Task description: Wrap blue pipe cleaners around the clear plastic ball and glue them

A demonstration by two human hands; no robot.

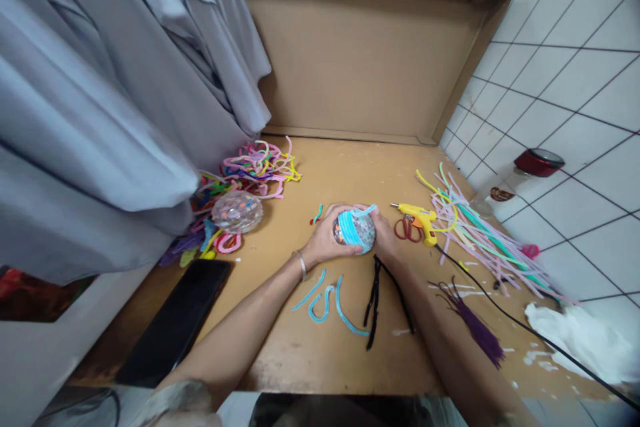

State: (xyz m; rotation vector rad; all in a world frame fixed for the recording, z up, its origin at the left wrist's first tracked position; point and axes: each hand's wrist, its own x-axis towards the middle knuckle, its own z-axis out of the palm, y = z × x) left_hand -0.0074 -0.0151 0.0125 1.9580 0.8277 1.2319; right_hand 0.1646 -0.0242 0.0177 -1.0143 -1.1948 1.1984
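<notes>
Between my two hands is a round, clear ball with bits of colour in it, banded by bright blue pipe cleaner. My left hand wraps around its left side, with the thumb along the bottom. From the right, my right hand closes against the ball; a blue end sticks out at the top beside it, and most of its fingers are hidden. Loose blue pipe cleaners lie below on the table, with black pipe cleaners next to my right forearm.
A yellow glue gun and red-handled scissors lie right of my hands. Pipe cleaners, a purple tassel and a jar are further right. Leftward are a second clear ball, a colourful pile and a black phone.
</notes>
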